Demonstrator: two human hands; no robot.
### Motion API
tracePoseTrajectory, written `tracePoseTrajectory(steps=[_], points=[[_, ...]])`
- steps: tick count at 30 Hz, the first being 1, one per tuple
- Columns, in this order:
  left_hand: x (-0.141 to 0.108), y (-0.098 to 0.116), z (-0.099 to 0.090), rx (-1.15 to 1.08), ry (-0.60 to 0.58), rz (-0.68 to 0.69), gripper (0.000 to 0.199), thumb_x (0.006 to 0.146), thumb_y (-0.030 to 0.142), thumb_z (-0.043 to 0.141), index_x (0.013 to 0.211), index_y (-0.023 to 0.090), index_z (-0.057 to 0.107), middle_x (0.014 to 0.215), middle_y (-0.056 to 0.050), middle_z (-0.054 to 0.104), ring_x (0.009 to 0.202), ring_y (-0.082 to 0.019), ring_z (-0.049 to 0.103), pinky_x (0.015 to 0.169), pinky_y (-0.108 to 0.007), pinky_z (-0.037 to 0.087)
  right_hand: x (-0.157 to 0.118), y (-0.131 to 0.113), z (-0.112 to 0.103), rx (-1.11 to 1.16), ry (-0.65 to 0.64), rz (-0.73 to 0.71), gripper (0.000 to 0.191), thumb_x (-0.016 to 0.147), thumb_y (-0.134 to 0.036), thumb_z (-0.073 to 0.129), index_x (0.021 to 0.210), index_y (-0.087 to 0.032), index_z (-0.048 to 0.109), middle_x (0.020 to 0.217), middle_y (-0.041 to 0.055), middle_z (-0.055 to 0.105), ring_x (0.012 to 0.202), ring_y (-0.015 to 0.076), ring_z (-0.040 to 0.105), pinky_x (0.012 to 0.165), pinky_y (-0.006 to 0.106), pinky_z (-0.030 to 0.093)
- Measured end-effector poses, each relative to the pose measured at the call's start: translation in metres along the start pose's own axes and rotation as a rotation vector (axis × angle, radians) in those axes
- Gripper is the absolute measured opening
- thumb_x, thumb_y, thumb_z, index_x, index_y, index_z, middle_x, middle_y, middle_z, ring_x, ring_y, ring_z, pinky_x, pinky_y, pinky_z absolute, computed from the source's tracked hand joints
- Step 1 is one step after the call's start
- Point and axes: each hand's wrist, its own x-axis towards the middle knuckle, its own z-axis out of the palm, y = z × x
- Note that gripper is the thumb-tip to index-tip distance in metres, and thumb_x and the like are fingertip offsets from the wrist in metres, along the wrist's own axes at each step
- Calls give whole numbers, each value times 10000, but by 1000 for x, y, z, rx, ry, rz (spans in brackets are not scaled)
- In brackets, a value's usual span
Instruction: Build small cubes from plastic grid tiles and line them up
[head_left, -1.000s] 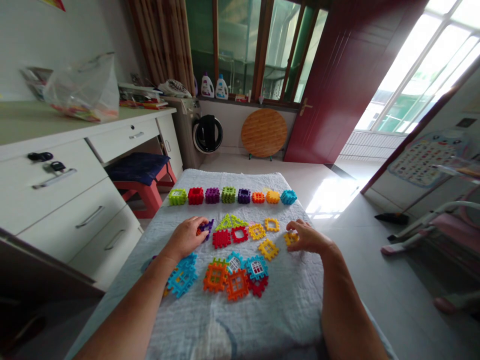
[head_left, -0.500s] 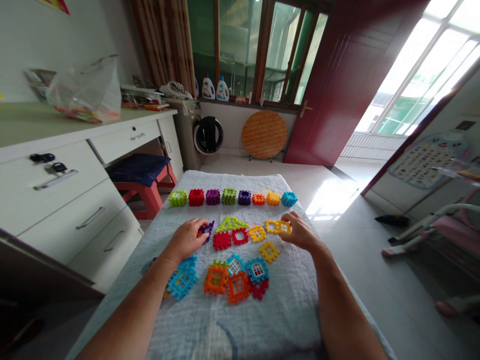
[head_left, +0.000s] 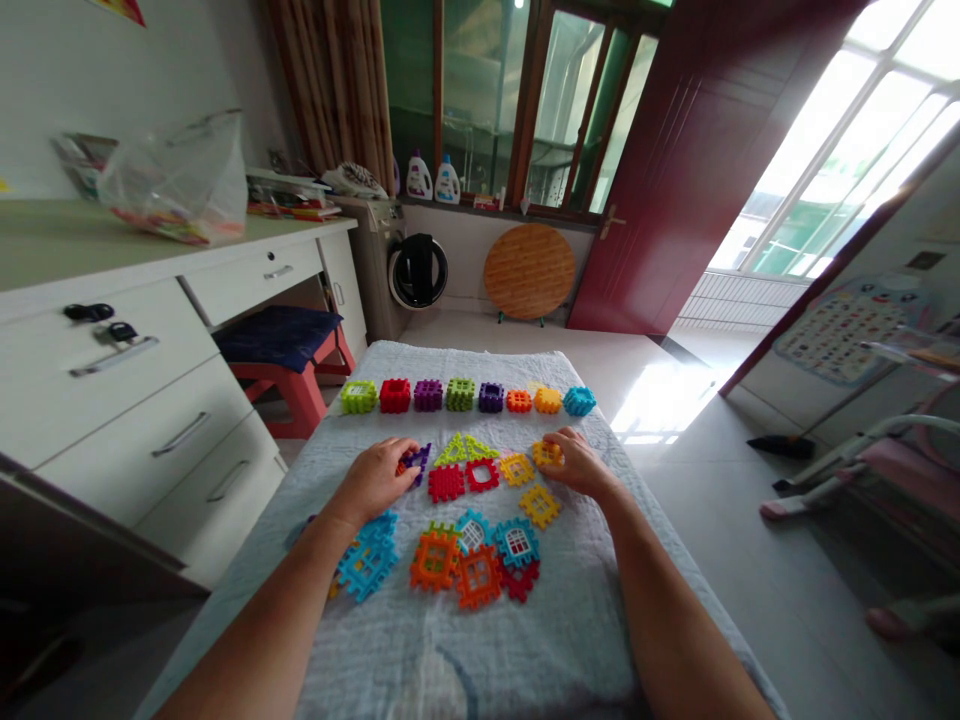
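Note:
My left hand (head_left: 377, 478) is closed on a purple triangular building piece (head_left: 423, 458) at the left, with a bit of orange showing under its fingers. My right hand (head_left: 576, 463) grips a yellow square building piece (head_left: 546, 453), partly hidden by the fingers. Between the hands lie two lime green triangular pieces (head_left: 451, 452), a solid red square piece (head_left: 447, 483) and a red frame piece (head_left: 481, 475). A yellow window piece (head_left: 516, 469) lies just left of the right hand, and another yellow window piece (head_left: 540, 506) sits below it.
Stacked pieces in several colours form a row across the far side, from a lime stack (head_left: 359, 397) to a blue stack (head_left: 580, 401). Nearer lie blue pieces (head_left: 367, 562) by my left forearm and an orange window piece (head_left: 478, 576). A cloth (head_left: 525, 650) covers the table.
My right hand has moved left with the yellow pieces. Two yellow squares showed side by side before; now only one shows by the fingers. My left hand stays in place.

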Motion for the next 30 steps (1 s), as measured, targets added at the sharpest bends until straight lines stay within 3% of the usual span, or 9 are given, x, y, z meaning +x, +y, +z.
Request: tracePoseTrajectory(steps=[5,11,14,19,25,30], points=[[0,-1,0,6,1,9,268,763,275,532,997,178,619,990,-82,661,923,-225,617,848,-312,451,6,1,-5,-25,-68,-43,507,671,-294,701,1150,-186,572,1074,86,547,984,228,529,912,346,399],[0,2,-1,-10,-7,-20,243,756,273,547,980,207,615,993,-64,664,924,-214,617,844,-299,449,20,-12,-18,-145,-222,-52,384,613,-243,712,976,-170,608,1011,85,559,872,213,527,810,325,406],[1,2,-1,-29,-9,-28,257,748,271,548,985,201,619,991,-69,665,922,-217,621,838,-300,453,22,-21,-21,-218,-255,-20,428,587,-294,727,978,-173,601,1038,101,560,893,247,522,760,337,400],[0,1,-1,-56,0,-33,247,747,275,546,975,215,620,985,-58,663,928,-216,615,842,-304,455,32,-19,-31,-310,-190,-39,501,576,-332,737,1036,-197,593,1058,113,566,978,298,501,806,381,367],[0,3,-2,-46,-20,-45,239,755,273,547,975,213,618,992,-60,657,946,-220,608,851,-308,451,83,11,-52,-343,27,99,532,621,-447,703,1091,-233,576,1093,90,555,1023,289,458,840,385,336],[1,3,-3,-56,-17,-33,233,756,270,547,967,207,625,984,-64,659,944,-225,605,856,-319,444,118,27,-51,-375,-12,129,525,617,-364,694,1112,-223,588,1110,93,542,1029,290,444,826,373,332]])
